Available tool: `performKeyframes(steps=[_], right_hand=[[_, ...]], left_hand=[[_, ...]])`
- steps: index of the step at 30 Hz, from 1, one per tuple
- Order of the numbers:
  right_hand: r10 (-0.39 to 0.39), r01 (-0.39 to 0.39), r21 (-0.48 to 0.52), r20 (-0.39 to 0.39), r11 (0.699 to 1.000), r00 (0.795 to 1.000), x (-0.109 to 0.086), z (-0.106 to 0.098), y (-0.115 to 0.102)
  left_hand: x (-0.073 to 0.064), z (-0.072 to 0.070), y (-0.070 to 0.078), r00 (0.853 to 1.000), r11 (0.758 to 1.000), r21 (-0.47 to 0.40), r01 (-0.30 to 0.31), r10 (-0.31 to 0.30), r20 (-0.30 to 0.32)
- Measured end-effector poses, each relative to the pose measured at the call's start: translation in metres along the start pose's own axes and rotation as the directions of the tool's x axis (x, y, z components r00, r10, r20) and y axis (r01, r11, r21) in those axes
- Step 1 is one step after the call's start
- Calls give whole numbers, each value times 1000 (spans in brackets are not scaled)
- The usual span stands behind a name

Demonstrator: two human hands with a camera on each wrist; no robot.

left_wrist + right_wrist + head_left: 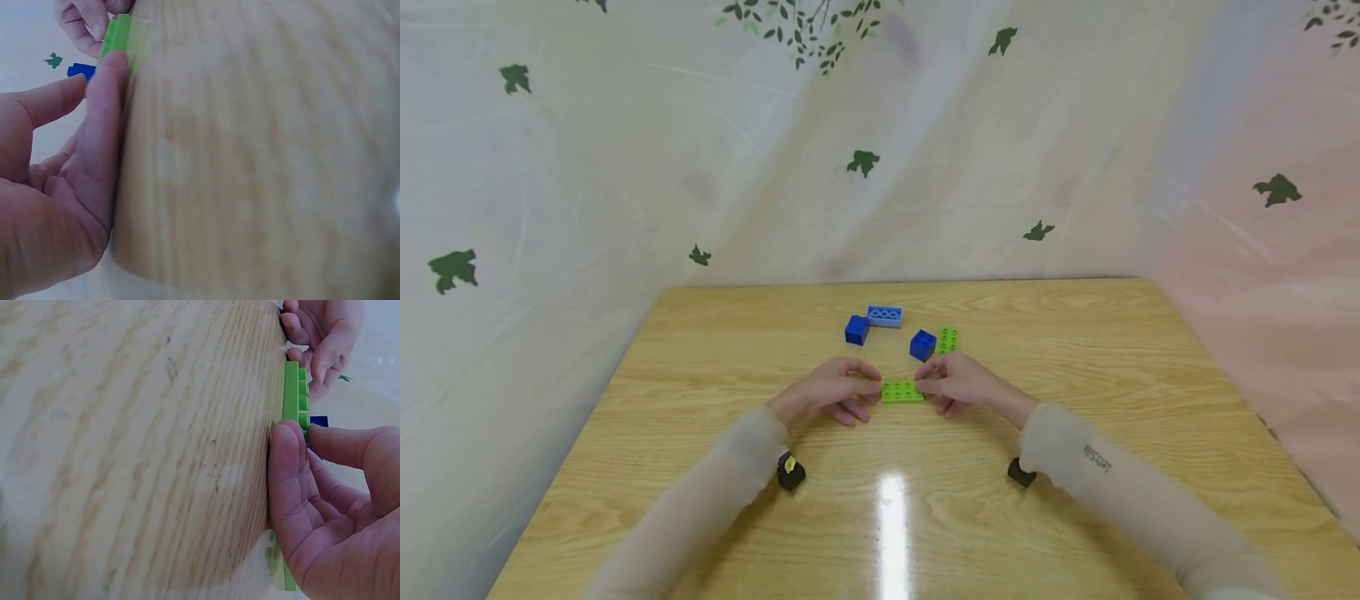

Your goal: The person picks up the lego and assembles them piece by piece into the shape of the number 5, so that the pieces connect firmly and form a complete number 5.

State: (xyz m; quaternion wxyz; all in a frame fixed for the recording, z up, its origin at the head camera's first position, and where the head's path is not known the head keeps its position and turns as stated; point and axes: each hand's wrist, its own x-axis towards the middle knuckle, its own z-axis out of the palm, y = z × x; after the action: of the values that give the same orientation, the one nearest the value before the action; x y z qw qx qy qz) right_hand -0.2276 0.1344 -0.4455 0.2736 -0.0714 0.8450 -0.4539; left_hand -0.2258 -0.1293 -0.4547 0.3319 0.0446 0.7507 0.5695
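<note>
On table (700, 350) | 2 green bricks (901, 392) (949, 337) | 3 blue bricks (857, 330) (922, 345) (885, 317) | hands (841, 390) (961, 382): right pinches nearer green, left loose

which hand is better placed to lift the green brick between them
Probably the right hand: its thumb and finger appear to pinch the right end of the green brick. The left hand is close to the other end, with no grip showing.

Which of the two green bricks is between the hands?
The nearer green brick, set crosswise between the left hand and the right hand, which pinches its end; the other green brick lies farther back, beside a dark blue brick.
</note>
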Motion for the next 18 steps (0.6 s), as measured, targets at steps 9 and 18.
performKeyframes(steps=[9, 18], right_hand=[[-10, 11, 16, -15, 1000, 1000, -1, 3, 2], [-63, 62, -32, -33, 998, 997, 0, 8, 3]], left_hand=[[5, 6, -6, 1000, 1000, -15, -11, 11, -28], [4, 7, -5, 999, 1000, 12, -5, 6, -51]])
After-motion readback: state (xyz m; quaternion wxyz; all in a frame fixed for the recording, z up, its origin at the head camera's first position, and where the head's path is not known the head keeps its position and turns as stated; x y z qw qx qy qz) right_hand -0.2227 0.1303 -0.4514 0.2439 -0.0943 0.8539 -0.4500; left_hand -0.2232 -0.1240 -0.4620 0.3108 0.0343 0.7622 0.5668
